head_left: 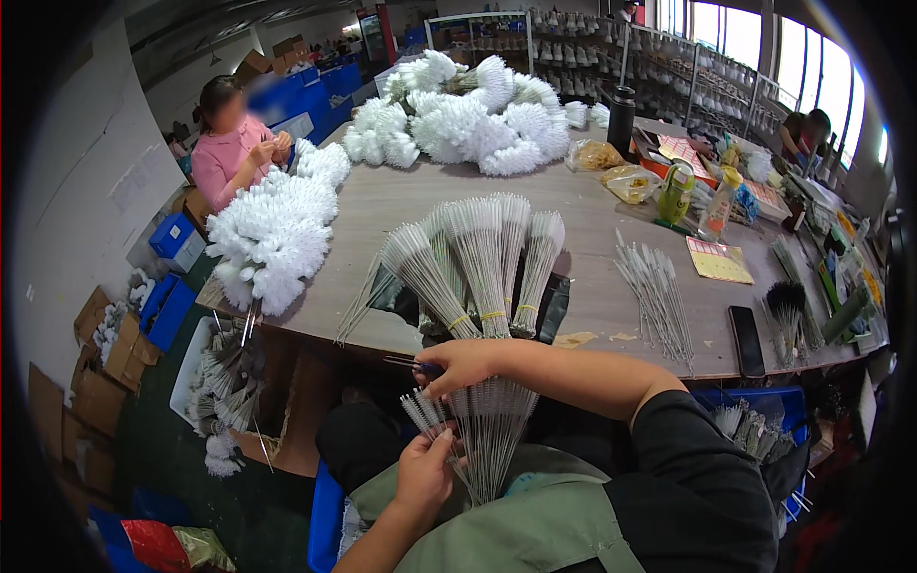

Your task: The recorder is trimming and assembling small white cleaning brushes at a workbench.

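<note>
Thin wire brushes with white bristle tips fill the space before me. My left hand [426, 470] is closed round the wire stems of a small bunch of brushes [422, 409], just above my lap. A larger fan of wire brushes [492, 430] leans upright against my apron, right beside that hand. Reaching across from the right, my right hand [460, 365] is closed on a small tool [427, 369] with a dark purple handle and thin metal tips pointing left. Part of the tool is hidden by the fingers. Banded brush bundles [478, 258] stand at the table edge beyond.
White brush heaps [468, 115] lie at the table's far side and left [277, 229]. A co-worker in pink [227, 158] sits at left. Loose brushes [657, 296], a phone [746, 341], bottles [676, 191] and a dark flask [621, 119] are on the right.
</note>
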Tool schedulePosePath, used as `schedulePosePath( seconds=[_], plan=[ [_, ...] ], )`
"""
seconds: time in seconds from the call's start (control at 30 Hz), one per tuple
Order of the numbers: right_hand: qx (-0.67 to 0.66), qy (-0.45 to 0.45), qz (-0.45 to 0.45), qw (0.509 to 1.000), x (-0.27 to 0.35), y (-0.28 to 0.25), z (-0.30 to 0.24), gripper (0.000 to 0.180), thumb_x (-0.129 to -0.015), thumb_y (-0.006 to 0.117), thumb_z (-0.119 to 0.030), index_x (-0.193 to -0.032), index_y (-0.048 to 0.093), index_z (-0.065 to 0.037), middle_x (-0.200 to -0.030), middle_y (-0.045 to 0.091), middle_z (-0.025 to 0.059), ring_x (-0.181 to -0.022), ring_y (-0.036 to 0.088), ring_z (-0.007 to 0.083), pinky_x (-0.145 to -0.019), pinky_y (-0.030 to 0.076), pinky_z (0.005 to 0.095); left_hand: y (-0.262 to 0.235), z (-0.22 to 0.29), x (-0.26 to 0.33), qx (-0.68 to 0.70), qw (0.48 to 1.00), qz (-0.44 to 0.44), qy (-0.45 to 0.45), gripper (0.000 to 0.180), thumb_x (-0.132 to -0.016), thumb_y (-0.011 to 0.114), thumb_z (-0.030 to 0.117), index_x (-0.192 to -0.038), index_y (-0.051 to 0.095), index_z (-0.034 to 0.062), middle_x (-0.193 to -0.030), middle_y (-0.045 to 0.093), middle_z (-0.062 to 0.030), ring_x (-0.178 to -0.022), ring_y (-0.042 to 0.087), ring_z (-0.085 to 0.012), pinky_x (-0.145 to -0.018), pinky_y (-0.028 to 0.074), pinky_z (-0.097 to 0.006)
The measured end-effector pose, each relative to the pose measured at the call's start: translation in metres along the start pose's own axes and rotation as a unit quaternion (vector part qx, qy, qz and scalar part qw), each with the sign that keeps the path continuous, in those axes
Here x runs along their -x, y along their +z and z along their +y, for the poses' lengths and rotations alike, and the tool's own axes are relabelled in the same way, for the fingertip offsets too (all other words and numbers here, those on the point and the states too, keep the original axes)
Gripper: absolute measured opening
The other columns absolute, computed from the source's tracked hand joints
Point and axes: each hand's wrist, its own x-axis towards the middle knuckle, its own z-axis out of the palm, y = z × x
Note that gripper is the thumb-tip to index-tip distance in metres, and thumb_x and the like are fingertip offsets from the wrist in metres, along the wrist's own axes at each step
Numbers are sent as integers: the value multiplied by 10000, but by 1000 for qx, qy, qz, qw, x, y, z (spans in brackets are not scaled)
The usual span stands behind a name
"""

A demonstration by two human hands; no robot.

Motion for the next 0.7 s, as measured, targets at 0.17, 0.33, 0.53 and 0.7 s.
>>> schedulePosePath(
  seconds=[0.17,0.33,0.53,0.7],
  plan=[
    [0,14,-10,1000,4,0,-3,277,-825,676,-178,-992,524,-17,-844,582,41,-760,598,126,-697,489,275,3,1,1,-6,1000,2,-4,155,-912,560,126,-1045,559,47,-905,578,-28,-819,557,-143,-656,478,-335],
    [27,-4,-9,1000,0,0,2,342,-826,681,-234,-1040,528,-15,-874,604,61,-785,604,140,-732,483,288,-3,-2,-1,-7,1000,-15,7,176,-911,561,135,-1059,574,41,-913,579,-28,-820,558,-134,-697,488,-336],
    [23,9,-3,1000,3,0,-2,391,-820,683,-334,-1017,566,-17,-860,635,72,-789,618,148,-734,483,299,2,0,0,-12,1000,-4,6,166,-906,565,123,-1044,577,32,-881,576,-22,-818,554,-130,-673,476,-323],
    [54,8,-7,999,1,-1,0,402,-813,679,-390,-943,601,-18,-814,646,66,-773,630,151,-716,487,306,3,0,1,-10,1000,-7,11,160,-902,567,113,-1034,578,22,-871,574,-21,-810,551,-127,-659,471,-316]
  ],
)
